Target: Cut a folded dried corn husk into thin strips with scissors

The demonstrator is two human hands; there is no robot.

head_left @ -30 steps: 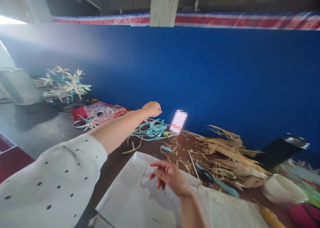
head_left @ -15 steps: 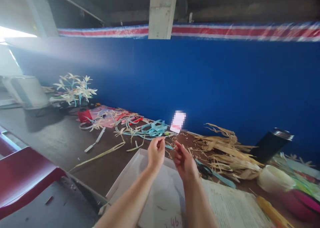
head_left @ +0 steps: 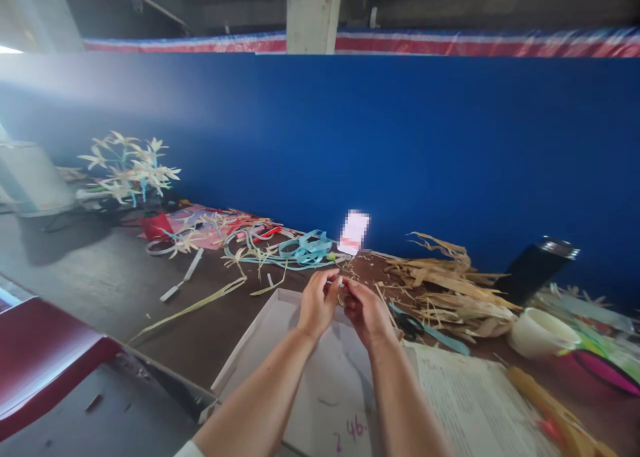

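Observation:
My left hand (head_left: pixel 319 303) and my right hand (head_left: pixel 367 310) meet above the far edge of a white shallow box lid (head_left: pixel 320 390). On both hands the thumb and fingers are pinched closed, the fingertips almost touching. A sliver of pale blue shows at the fingertips, too small to name; whether it is held or lies behind them is unclear. Just beyond the hands lie a looped light-blue ribbon (head_left: pixel 307 247) and a phone-like upright card (head_left: pixel 354 233), its face blurred out. To the right of my right hand are dark-handled scissors (head_left: pixel 411 323), partly covered.
Dried corn husks (head_left: pixel 455 287) spread to the right, near a black flask (head_left: pixel 537 270), a cream tape roll (head_left: pixel 543 333) and a printed sheet (head_left: pixel 465 390). Husk flowers (head_left: pixel 133 170) stand at the left. A blue partition (head_left: pixel 400 143) rises behind the table, and a red chair (head_left: pixel 45 357) stands front left.
My hands have come together; a gap between them has closed at the fingertips. The whole view has shifted slightly, so things sit a little higher and further left.

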